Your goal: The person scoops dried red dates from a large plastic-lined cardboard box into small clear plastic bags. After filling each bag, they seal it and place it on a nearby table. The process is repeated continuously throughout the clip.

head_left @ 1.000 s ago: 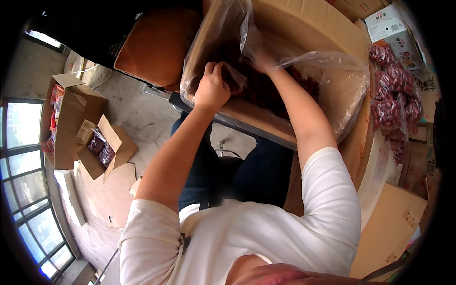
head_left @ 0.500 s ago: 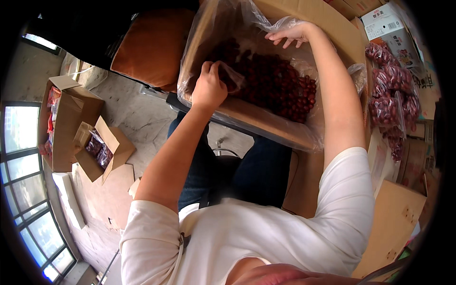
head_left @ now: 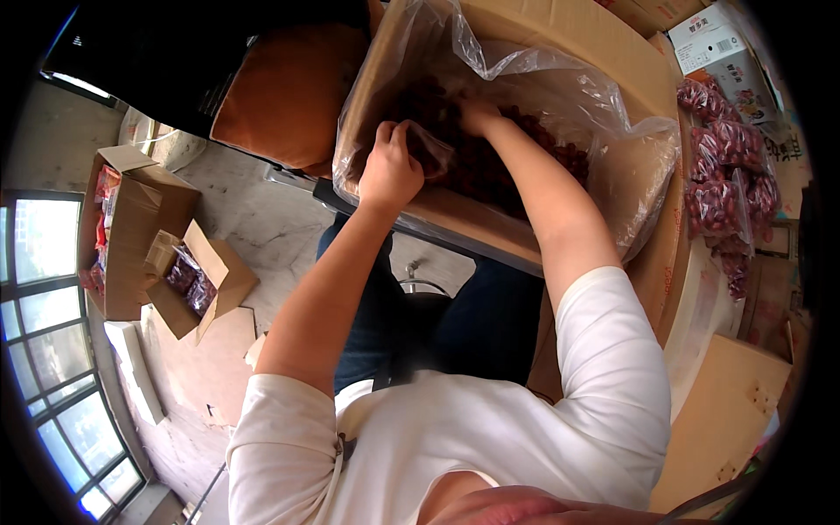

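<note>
A round wooden desk [head_left: 669,280] carries a large cardboard box [head_left: 569,35] lined with a clear plastic bag [head_left: 560,79] of dark red fruit. Beside the box, small sealed packets of the red fruit [head_left: 722,188] lie piled on the desk. On the stone floor [head_left: 262,219] stand two open cardboard cartons [head_left: 131,227] and flattened cardboard [head_left: 201,367].

I see a white short-sleeved T-shirt [head_left: 455,446] filling the lower middle of the frame, dark blue trousers [head_left: 472,319] above it, both forearms bare below the sleeves.
</note>
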Tool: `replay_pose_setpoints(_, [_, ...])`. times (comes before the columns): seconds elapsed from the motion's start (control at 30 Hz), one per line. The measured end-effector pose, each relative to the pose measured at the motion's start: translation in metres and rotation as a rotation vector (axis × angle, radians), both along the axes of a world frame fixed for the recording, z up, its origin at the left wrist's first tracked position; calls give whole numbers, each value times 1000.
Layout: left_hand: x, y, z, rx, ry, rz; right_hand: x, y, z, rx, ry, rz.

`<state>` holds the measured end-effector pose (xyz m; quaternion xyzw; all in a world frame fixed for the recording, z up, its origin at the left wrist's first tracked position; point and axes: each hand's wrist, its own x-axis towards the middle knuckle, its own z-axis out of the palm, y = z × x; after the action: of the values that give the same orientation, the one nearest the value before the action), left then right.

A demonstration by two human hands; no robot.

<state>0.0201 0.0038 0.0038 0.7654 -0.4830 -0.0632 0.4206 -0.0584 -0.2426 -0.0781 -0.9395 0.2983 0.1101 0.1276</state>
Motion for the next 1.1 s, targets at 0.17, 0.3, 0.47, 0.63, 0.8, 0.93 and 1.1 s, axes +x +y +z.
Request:
replay_pose_setpoints(0.17, [2,3,1,26,-22,11,-5,27,9,-182,128,29])
replay_pose_setpoints(0.3, [1,1,-1,-7,-16,9,-37,38,6,-253,60,73])
replay_pose_setpoints(0.47, [1,1,-3,-9,-22,9,-79,47,13,-77,167,53])
replay_pose_setpoints(0.63, [3,0,-3,6,-88,-5,-93,58,26,143,174,-108])
replay_pose_setpoints(0.8, [3,0,0,-53,-81,6,-85,77,17,106,176,-150])
replay_pose_setpoints(0.93, [0,1,4,-79,-19,37,-83,96,17,59,154,-185])
replay_pose_setpoints(1.1, [-1,2,3,-148,-73,81,-89,90,6,16,125,-107])
